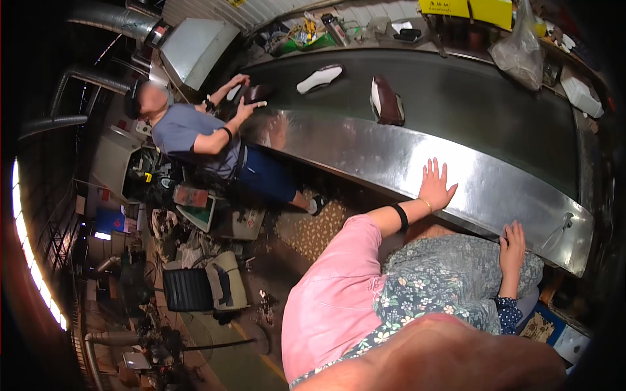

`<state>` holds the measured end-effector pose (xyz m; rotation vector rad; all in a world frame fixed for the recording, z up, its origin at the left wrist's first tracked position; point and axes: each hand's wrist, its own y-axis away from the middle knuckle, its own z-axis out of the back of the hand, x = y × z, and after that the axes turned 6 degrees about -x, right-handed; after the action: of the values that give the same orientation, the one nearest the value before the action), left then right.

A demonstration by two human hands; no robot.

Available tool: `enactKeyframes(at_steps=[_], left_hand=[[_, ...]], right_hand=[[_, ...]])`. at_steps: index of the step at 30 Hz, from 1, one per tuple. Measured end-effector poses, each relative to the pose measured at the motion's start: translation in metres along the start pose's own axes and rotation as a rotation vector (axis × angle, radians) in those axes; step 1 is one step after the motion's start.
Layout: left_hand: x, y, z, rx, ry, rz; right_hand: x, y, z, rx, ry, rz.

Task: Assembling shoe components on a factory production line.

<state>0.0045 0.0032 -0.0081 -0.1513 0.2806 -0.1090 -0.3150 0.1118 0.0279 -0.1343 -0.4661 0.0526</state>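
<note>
I'm seeing the fingers of the left hand (438, 189) fanning out wide, thumb standing off to the side, and lying palm-down on a shiny metal ledge (365, 144). On the right hand (512, 253) the fingers are stretching out nearly side by side, with the tips overlapping the ledge's near rim; I can't tell how firmly they are touching it.

Beyond the ledge, the dark green top of the bench (469, 107) is carrying a maroon-and-white shoe (390, 104), well apart from both hands, and a white shoe piece (319, 79) is lying farther left. At the far left end a co-worker (202, 130) is leaning in, both hands at a dark shoe (255, 93), beneath a metal hood (195, 52). A clear plastic bag (518, 57) is hanging near the back edge, below yellow signs (490, 12).

The left arm is reaching up and rightward out of a pink sleeve (336, 290), a black band (401, 217) circling the forearm. The right forearm is rising almost straight from a dotted cuff (508, 314), beside a floral apron (450, 277).
</note>
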Motion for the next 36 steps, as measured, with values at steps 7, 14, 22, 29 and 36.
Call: enactKeyframes(at_steps=[7,14,22,29,36], left_hand=[[-0.007,-0.007,0.028,0.093,0.032,0.01],[-0.004,0.0,0.006,0.017,0.046,0.003],[-0.003,0.0,0.004,0.021,0.034,0.002],[-0.005,-0.003,0.009,0.067,0.035,0.01],[-0.007,-0.001,0.009,0.065,0.03,0.011]], right_hand=[[0.001,-0.005,-0.001,-0.043,-0.008,0.017],[-0.008,0.0,-0.003,-0.052,-0.017,0.035],[-0.004,-0.003,-0.004,-0.042,0.012,0.03],[-0.002,-0.005,-0.004,-0.046,0.016,0.018],[0.004,-0.002,0.003,-0.033,0.034,-0.002]])
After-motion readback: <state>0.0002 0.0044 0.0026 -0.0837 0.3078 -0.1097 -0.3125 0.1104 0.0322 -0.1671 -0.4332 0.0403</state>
